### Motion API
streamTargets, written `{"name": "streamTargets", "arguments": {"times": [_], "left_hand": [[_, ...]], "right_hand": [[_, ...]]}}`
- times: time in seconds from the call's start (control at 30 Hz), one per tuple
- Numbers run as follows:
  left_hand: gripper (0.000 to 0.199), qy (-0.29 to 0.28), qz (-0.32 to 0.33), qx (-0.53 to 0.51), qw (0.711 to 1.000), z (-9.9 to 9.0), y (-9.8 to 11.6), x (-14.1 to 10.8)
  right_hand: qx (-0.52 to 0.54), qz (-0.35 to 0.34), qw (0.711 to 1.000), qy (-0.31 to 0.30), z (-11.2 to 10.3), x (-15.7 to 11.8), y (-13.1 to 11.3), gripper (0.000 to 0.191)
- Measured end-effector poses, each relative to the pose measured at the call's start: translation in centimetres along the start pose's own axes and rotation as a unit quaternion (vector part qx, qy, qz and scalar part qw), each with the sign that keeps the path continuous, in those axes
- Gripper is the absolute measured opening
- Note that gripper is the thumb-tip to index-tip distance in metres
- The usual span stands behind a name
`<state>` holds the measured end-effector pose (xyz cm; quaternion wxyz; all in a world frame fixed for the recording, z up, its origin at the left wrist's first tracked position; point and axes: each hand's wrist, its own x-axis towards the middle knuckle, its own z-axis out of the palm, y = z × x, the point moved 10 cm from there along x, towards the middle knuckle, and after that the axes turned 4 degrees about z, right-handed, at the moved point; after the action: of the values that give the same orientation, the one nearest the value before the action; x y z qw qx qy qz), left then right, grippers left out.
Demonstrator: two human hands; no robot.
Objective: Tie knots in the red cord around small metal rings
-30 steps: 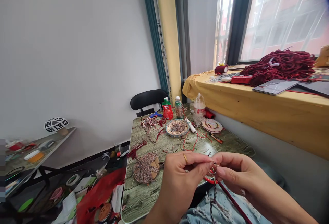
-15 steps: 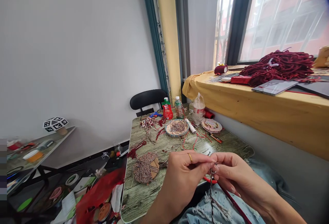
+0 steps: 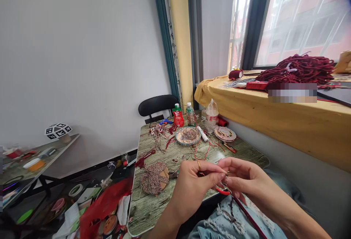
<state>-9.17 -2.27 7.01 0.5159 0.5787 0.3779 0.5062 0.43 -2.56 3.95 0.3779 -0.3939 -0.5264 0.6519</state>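
My left hand [image 3: 193, 186], with a gold band on one finger, pinches a thin cord [image 3: 225, 175] between thumb and index finger. My right hand [image 3: 248, 176] meets it there, its thumb and fingertips closed on the same cord. Under the fingertips shows a curved red piece [image 3: 222, 190], partly hidden by the hands. A dark red cord [image 3: 251, 217] runs from below my right hand down across the pale blue ripped jeans [image 3: 222, 219]. The exact knot or loop between the fingertips is too small to make out.
On the wood-patterned table [image 3: 149, 215] lie a wound speckled yarn bundle [image 3: 153, 180], a round basket [image 3: 188, 136] of bits, bottles and loose threads. A yellow-covered ledge [image 3: 246, 116] at right bears a dark red cord heap [image 3: 298, 68]. Clutter covers the floor at left.
Both hands have shifted slightly left and remain fingertip to fingertip. The dark twisted strand that hung straight below them now lies less distinctly over the jeans.
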Motion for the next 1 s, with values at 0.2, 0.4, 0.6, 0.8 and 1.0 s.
{"name": "streamTargets", "arguments": {"times": [0.2, 0.4, 0.6, 0.8, 1.0], "left_hand": [[0.005, -0.022, -0.031, -0.031, 0.999, 0.4, -0.6, -0.3], [0.003, -0.027, -0.049, -0.066, 0.996, -0.3, -0.9, -0.7], [0.005, -0.021, -0.046, -0.058, 0.997, -0.1, -1.3, -0.9], [0.001, -0.008, -0.062, -0.139, 0.988, -0.9, -2.0, -0.6], [0.006, 0.058, -0.079, -0.238, 0.966, -3.9, -2.6, -0.2]], "right_hand": [[-0.375, -0.112, 0.912, 0.122, -2.0, 0.8, -1.4, 0.009], [-0.431, -0.078, 0.868, 0.233, -8.4, 1.3, -0.3, 0.016], [-0.078, 0.001, 0.996, -0.045, -1.0, -0.4, 1.8, 0.039], [-0.114, 0.05, 0.986, -0.114, 0.4, -1.1, 3.6, 0.03], [-0.356, 0.073, 0.927, -0.092, -6.7, 0.8, 8.2, 0.049]]}}
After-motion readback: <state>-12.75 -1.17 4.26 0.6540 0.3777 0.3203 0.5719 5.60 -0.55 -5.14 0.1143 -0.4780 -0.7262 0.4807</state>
